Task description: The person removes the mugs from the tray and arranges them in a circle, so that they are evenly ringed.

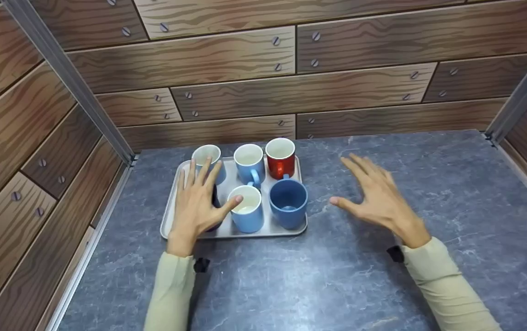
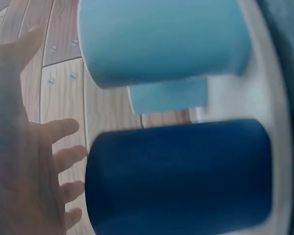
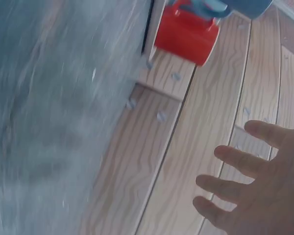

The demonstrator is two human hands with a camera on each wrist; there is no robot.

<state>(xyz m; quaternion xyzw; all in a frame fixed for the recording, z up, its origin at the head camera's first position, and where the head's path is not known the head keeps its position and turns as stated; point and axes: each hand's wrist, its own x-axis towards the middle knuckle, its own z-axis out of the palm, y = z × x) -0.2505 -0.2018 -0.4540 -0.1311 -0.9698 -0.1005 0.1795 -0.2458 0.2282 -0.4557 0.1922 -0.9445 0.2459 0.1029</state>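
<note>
A light grey tray (image 1: pixel 168 219) on the table carries several mugs in two rows. Along the back stand two light blue mugs, one at the left (image 1: pixel 219 172) and one in the middle (image 1: pixel 249 171), then a shiny red mug (image 1: pixel 281 164). In front are a dark navy mug (image 2: pixel 181 178), a light blue mug (image 1: pixel 250 219) and a medium blue mug (image 1: pixel 289 214). My left hand (image 1: pixel 195 202), fingers spread, is over the tray's left side and partly hides the navy mug; it grips nothing. Fingers extended, my right hand (image 1: pixel 381 200) hovers right of the tray, holding nothing.
The grey marbled table (image 1: pixel 291 280) meets a wood-plank-patterned back wall (image 1: pixel 235 101) just behind the tray. Similar side panels with metal corner posts (image 1: pixel 68 76) bound the left and right.
</note>
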